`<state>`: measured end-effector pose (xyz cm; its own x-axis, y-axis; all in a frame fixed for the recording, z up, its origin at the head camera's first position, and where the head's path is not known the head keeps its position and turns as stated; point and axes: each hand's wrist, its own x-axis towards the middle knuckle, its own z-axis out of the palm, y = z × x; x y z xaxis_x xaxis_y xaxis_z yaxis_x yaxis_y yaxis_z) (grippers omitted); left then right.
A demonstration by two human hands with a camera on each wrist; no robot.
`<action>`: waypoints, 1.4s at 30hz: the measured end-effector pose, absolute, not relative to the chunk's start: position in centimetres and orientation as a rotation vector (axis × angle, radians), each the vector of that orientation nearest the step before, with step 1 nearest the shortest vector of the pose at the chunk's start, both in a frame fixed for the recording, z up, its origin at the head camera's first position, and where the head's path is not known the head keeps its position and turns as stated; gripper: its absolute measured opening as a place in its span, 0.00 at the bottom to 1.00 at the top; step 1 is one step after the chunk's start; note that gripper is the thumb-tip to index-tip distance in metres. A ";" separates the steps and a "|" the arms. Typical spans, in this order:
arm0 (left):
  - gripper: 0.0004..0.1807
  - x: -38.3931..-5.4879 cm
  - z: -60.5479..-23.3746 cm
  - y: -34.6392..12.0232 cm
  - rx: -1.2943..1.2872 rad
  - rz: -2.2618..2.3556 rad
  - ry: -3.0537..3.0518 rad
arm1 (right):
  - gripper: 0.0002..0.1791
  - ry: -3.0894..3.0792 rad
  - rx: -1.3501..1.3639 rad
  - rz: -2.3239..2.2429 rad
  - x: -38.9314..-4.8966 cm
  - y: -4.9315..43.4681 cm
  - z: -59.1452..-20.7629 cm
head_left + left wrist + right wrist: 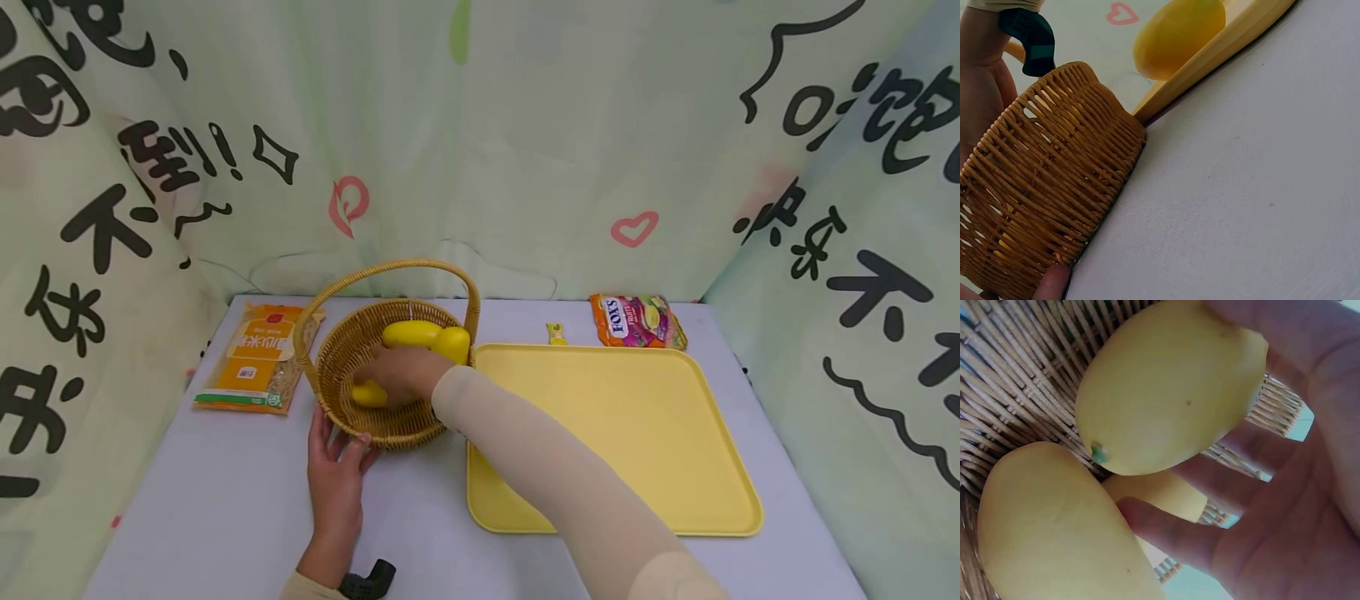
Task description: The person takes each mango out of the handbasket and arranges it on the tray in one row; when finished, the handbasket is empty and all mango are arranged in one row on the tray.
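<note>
A brown wicker basket (397, 429) with a tall handle stands tilted toward me, holding several yellow mangoes (408, 333). My left hand (333, 479) grips its near side from below; one finger (1050, 284) shows against the weave in the left wrist view. Inside the basket, my right hand (401, 375) is around a mango (1172, 387), thumb on one side and fingers beneath. Another mango (1060, 525) lies beside it, partly touching a fingertip. One more yellow mango (1179, 40) appears above the tray's edge in the left wrist view.
A yellow tray (607, 433) lies right of the basket, partly under my right forearm. Behind it are a small yellow packet (556, 333) and a purple-orange snack bag (637, 322). An orange bag of grain (251, 358) lies to the left. Printed curtains enclose the table.
</note>
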<state>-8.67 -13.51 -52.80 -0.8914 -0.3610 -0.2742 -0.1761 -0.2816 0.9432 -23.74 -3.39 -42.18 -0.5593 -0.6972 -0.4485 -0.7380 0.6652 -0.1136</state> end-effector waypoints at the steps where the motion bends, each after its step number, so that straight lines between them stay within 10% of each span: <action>1: 0.49 -8.7 -52.8 -13.5 0.682 -2.324 -1.806 | 0.33 2.405 -1.123 0.110 -23.7 -3.4 -42.2; 42: 0.48 -8.8 -53.0 -13.4 0.659 -2.303 -1.807 | 0.46 2.487 -0.988 -0.011 -24.0 -2.0 -41.5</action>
<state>-8.78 -13.45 -53.03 -0.8940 -0.3714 -0.2508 -0.1552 -0.2684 0.9507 -24.04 -1.96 -41.50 -0.6354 -0.6515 -0.4146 -0.6479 0.7419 -0.1729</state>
